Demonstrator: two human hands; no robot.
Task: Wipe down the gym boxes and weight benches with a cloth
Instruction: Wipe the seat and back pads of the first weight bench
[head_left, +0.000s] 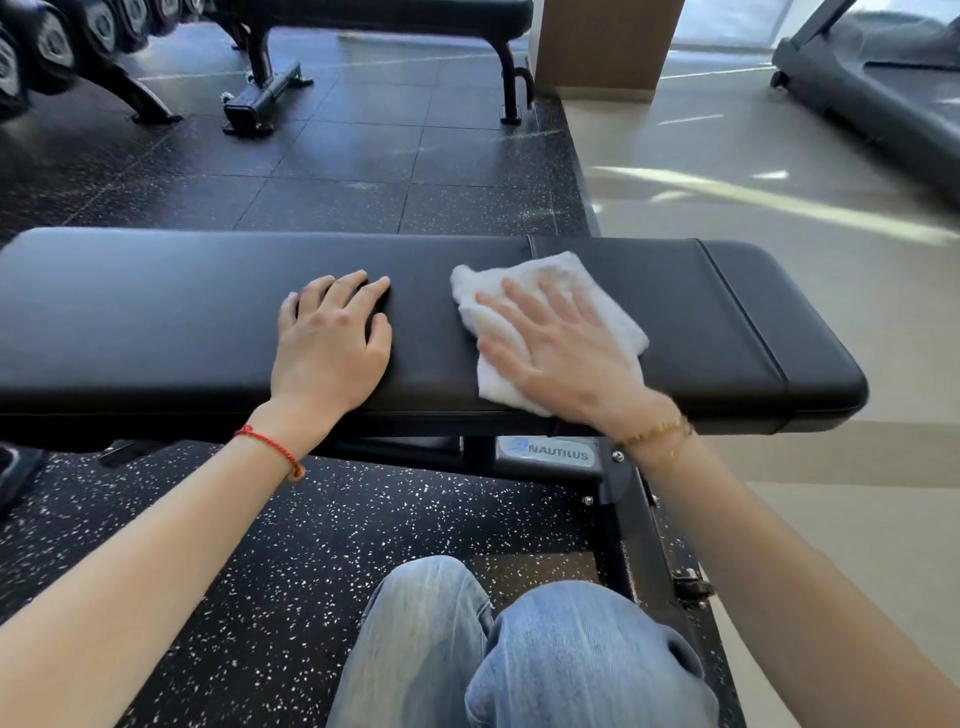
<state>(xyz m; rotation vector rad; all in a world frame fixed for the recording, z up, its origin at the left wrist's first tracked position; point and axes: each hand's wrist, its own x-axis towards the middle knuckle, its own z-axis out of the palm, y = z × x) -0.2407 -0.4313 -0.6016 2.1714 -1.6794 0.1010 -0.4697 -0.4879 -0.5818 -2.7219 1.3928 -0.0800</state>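
Observation:
A black padded weight bench (156, 312) lies across the view in front of me, its right end rounded with a seam. A white folded cloth (519, 275) lies on the pad right of centre. My right hand (561, 348) presses flat on the cloth with fingers spread and straight. My left hand (332, 338) rests on the bare pad to the left of the cloth, fingers slightly bent, holding nothing.
My knees in blue jeans (519, 649) are below the bench. The bench's metal frame (613, 493) with a Nautilus label runs down to the right. Another bench (395, 15) and a dumbbell rack (62, 47) stand behind on the black rubber floor. A treadmill (872, 88) is at far right.

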